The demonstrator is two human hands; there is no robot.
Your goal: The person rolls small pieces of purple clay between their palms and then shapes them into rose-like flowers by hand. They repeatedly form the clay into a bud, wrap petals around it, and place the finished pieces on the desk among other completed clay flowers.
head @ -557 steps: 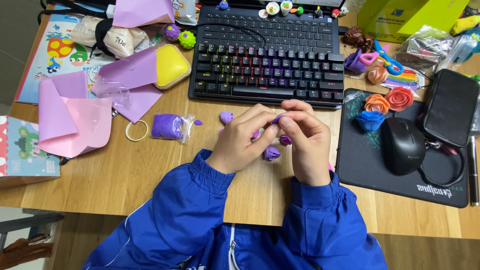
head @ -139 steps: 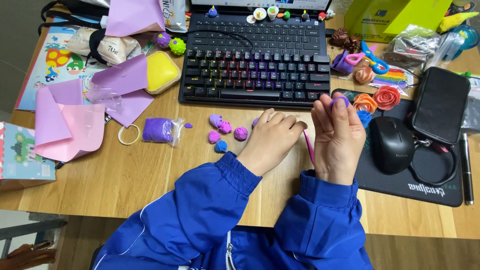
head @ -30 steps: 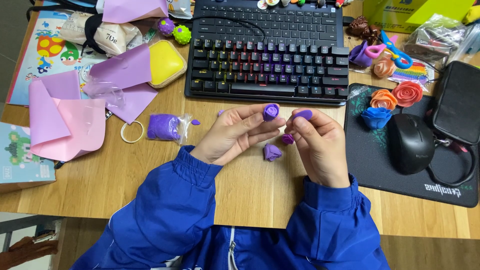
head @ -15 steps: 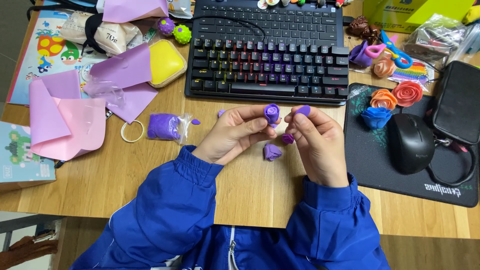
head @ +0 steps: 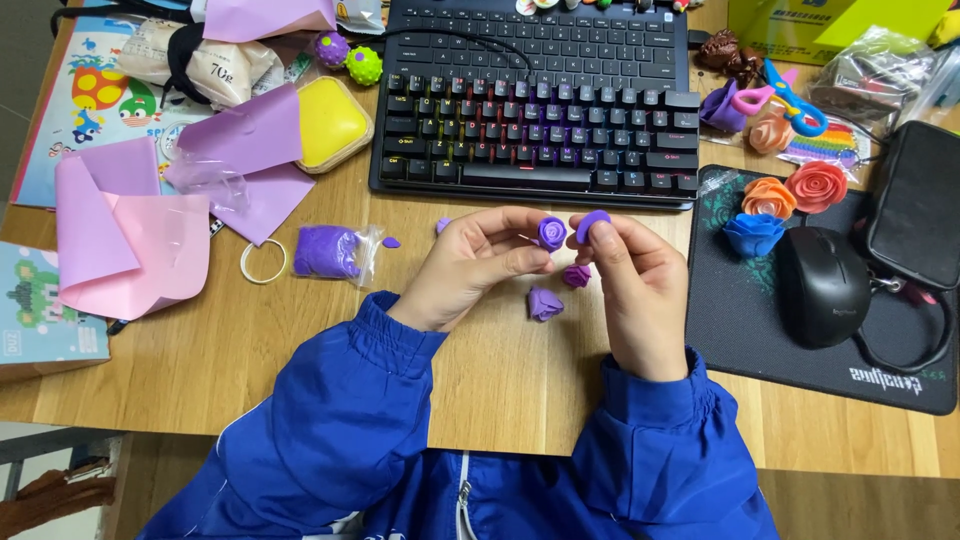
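**Purple clay rose held between two hands over a wooden desk**

The left hand [head: 478, 262] is pinching a small purple rolled clay rose [head: 551, 233] between thumb and fingers, holding it just above the light wooden desk [head: 240, 340]. The right hand [head: 632, 290] is gripping a flat purple clay petal [head: 592, 224] between thumb and forefinger, bringing it just beside the rose, with a narrow gap showing between the two pieces. Below the hands, two more small purple clay pieces [head: 546, 303] are lying on the desk. To the left, a lump of purple clay in a clear plastic bag [head: 330, 252] is sitting near a white ring [head: 264, 261]. A black keyboard with lit keys [head: 535, 110] is lying beyond the hands. On the black mouse mat [head: 790, 360], orange, red and blue clay roses [head: 768, 198] are resting beside a black computer mouse [head: 823, 286].
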